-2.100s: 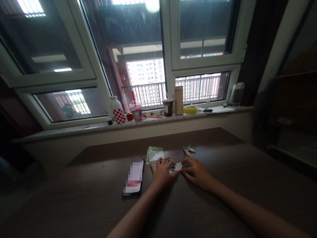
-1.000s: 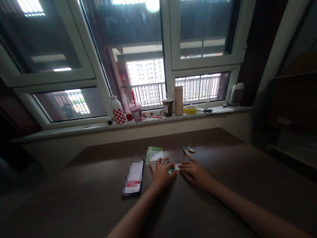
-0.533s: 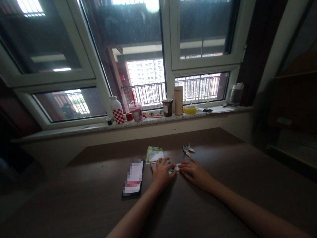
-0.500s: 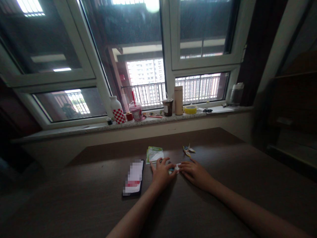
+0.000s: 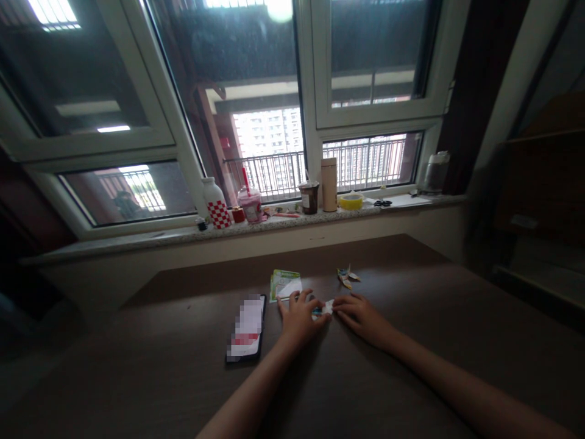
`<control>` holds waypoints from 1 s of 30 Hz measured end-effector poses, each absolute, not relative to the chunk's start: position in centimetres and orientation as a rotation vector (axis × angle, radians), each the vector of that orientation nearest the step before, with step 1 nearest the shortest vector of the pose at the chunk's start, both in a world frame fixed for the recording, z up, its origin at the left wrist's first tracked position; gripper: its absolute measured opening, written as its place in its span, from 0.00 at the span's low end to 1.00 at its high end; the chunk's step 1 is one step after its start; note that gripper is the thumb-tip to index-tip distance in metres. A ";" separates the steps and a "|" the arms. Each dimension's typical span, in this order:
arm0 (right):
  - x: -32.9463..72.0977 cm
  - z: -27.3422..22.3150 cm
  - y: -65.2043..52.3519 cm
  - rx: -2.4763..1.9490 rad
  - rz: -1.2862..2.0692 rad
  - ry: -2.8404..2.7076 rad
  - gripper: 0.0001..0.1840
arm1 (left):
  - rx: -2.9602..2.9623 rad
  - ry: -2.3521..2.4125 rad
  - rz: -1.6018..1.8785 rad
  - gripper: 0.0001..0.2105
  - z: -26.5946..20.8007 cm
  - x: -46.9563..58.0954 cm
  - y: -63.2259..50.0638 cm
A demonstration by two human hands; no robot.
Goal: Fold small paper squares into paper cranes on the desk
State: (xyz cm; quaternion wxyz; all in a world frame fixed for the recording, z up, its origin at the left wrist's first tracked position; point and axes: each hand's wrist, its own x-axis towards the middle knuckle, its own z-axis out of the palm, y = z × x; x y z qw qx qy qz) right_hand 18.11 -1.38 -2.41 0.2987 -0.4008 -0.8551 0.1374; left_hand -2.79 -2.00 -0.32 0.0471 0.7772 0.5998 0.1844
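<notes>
A small piece of folded paper (image 5: 328, 306), white with some blue print, lies on the dark table between my hands. My left hand (image 5: 299, 318) pinches its left part with thumb and forefinger, while the other fingers are spread towards the green printed sheets (image 5: 286, 284). At the paper's right edge, the fingertips of my right hand (image 5: 363, 318) are held together on it; its thumb is partly hidden. Just beyond my right hand stands a folded paper figure (image 5: 348, 277) with pointed, patterned flaps.
A phone (image 5: 247, 328) with a lit, blurred screen lies left of my left forearm. Along the windowsill are a checked white bottle (image 5: 216, 204), a pink drink cup (image 5: 250, 204), a dark drink cup (image 5: 309, 198), a tan flask (image 5: 329, 185), yellow tape (image 5: 351, 202) and scissors (image 5: 382, 203).
My right hand has shifted slightly to the right, and more of the white paper shows between my hands. My left hand stays almost in place.
</notes>
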 end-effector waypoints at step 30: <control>17.9 -0.8 -1.8 -1.645 -0.089 -2.163 0.14 | 2.347 1.863 0.515 0.15 -0.6 -2.8 -1.7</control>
